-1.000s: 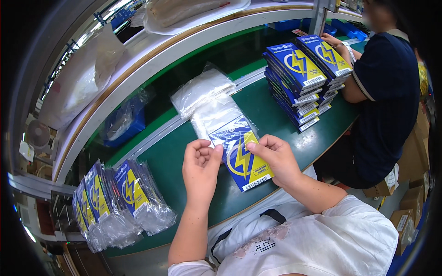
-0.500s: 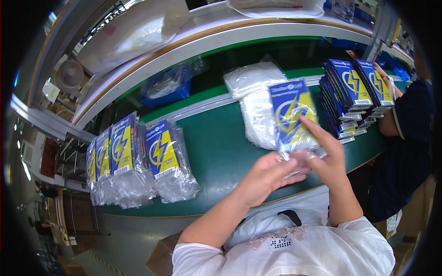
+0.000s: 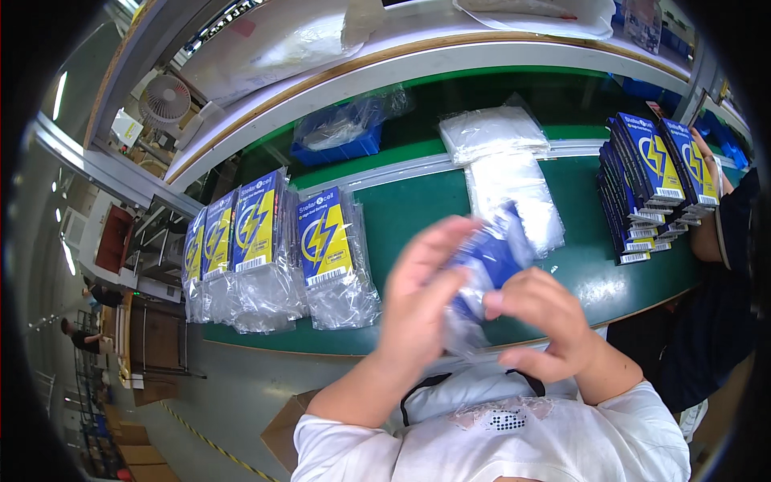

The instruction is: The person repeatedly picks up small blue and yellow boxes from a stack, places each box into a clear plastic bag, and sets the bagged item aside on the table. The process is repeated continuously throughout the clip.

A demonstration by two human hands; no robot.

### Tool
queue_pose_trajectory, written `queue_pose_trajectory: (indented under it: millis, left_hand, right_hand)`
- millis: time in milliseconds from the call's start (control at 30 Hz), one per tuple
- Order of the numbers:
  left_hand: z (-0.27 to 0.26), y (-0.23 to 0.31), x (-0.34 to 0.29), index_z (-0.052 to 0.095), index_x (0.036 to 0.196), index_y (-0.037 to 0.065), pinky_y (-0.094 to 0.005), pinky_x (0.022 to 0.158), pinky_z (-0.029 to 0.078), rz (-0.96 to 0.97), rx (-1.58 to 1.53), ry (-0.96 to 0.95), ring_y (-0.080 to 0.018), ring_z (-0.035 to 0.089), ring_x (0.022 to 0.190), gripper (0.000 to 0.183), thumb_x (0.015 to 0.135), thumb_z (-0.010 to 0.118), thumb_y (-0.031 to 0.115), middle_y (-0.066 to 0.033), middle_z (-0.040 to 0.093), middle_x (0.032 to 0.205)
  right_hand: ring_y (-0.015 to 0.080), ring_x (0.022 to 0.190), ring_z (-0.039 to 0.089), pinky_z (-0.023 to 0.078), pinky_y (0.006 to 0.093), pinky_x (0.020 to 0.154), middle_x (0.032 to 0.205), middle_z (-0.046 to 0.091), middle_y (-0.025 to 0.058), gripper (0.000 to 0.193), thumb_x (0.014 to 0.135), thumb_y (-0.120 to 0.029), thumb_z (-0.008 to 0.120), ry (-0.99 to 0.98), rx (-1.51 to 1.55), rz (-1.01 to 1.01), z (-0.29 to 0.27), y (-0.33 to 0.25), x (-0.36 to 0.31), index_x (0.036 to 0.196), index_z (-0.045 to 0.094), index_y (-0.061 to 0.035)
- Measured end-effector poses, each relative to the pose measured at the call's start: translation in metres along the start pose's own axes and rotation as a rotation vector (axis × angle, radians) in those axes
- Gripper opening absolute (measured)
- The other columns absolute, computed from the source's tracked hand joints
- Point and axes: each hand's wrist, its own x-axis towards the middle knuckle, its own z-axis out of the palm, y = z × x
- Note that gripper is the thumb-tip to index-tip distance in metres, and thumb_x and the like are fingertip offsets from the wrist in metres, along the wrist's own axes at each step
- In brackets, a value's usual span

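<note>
A blue flat box in a clear plastic bag [image 3: 499, 251] is tilted above the table, blurred by motion. My left hand [image 3: 422, 293] is closed around its left side. By the package's lower right edge is my right hand [image 3: 554, 321], with its fingers bent, the thumb apart and a fingertip touching the bag. Behind the package lies a pile of clear plastic bags [image 3: 518, 197]. To the left, bagged blue-and-yellow boxes [image 3: 325, 241] lie in overlapping rows. Unbagged boxes of the same kind [image 3: 654, 165] are stacked at the right.
The green table [image 3: 409, 205] runs below a white shelf [image 3: 450, 63]. A blue bin [image 3: 353, 146] holding plastic stands at the back. Close by the box stacks on the right are another person's hand [image 3: 704, 157] and dark sleeve [image 3: 739, 217].
The bagged box has turned and tilted, its yellow front no longer facing up. My left hand has moved up its side; my right hand has shifted lower. The view has swung left.
</note>
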Motion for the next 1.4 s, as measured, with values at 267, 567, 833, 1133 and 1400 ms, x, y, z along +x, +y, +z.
queue_pose_trajectory:
  millis: [267, 567, 833, 1133, 1400]
  left_hand:
    - [-0.108, 0.027, 0.011, 0.057, 0.116, 0.003, -0.0415, 0.1, 0.039, 0.613, 1.677, 0.259, -0.0331, 0.051, 0.115, 0.04, 0.076, 0.055, -0.003, -0.0139, 0.052, 0.126]
    - [-0.118, 0.024, 0.018, 0.055, 0.121, 0.003, -0.0404, 0.104, 0.034, 0.461, 1.747, 0.321, -0.0349, 0.042, 0.125, 0.044, 0.079, 0.065, 0.011, -0.0162, 0.047, 0.131]
    - [-0.132, 0.042, 0.045, 0.042, 0.133, -0.004, -0.0354, 0.107, 0.031, 0.33, 1.194, 0.474, -0.0259, 0.041, 0.128, 0.056, 0.091, 0.06, 0.029, -0.0193, 0.041, 0.139]
    - [-0.134, 0.064, 0.066, 0.036, 0.133, -0.011, -0.0329, 0.107, 0.033, 0.239, 0.551, 0.496, -0.0257, 0.043, 0.126, 0.057, 0.093, 0.056, 0.024, -0.0229, 0.043, 0.136]
    - [-0.075, 0.055, 0.039, 0.049, 0.125, -0.007, -0.0366, 0.102, 0.039, 0.438, 0.733, 0.316, -0.0258, 0.05, 0.12, 0.038, 0.095, 0.051, 0.015, -0.0193, 0.053, 0.125]
  right_hand:
    - [0.0176, 0.072, 0.06, 0.048, 0.0278, 0.064, 0.082, 0.062, 0.0103, 0.033, 0.081, -0.009, 0.065, 0.076, 0.081, 0.37, -0.002, 0.013, -0.021, 0.111, 0.06, 0.0035]
    - [0.0163, 0.071, 0.06, 0.048, 0.0274, 0.063, 0.079, 0.062, 0.0085, 0.024, 0.084, -0.008, 0.064, 0.05, 0.049, 0.454, -0.001, 0.015, -0.024, 0.106, 0.063, 0.0025]
    - [0.017, 0.071, 0.061, 0.049, 0.0272, 0.062, 0.08, 0.063, 0.0106, 0.022, 0.084, -0.007, 0.062, 0.078, 0.013, 0.517, -0.004, 0.017, -0.032, 0.103, 0.063, 0.0036]
    - [0.0185, 0.072, 0.062, 0.05, 0.0282, 0.064, 0.085, 0.065, 0.0124, 0.021, 0.085, -0.008, 0.061, 0.101, -0.043, 0.549, -0.006, 0.018, -0.038, 0.103, 0.064, 0.0028]
    - [0.0191, 0.07, 0.061, 0.048, 0.0285, 0.063, 0.08, 0.064, 0.0116, 0.018, 0.084, -0.006, 0.061, 0.193, -0.125, 0.512, -0.022, 0.018, -0.042, 0.099, 0.065, 0.0025]
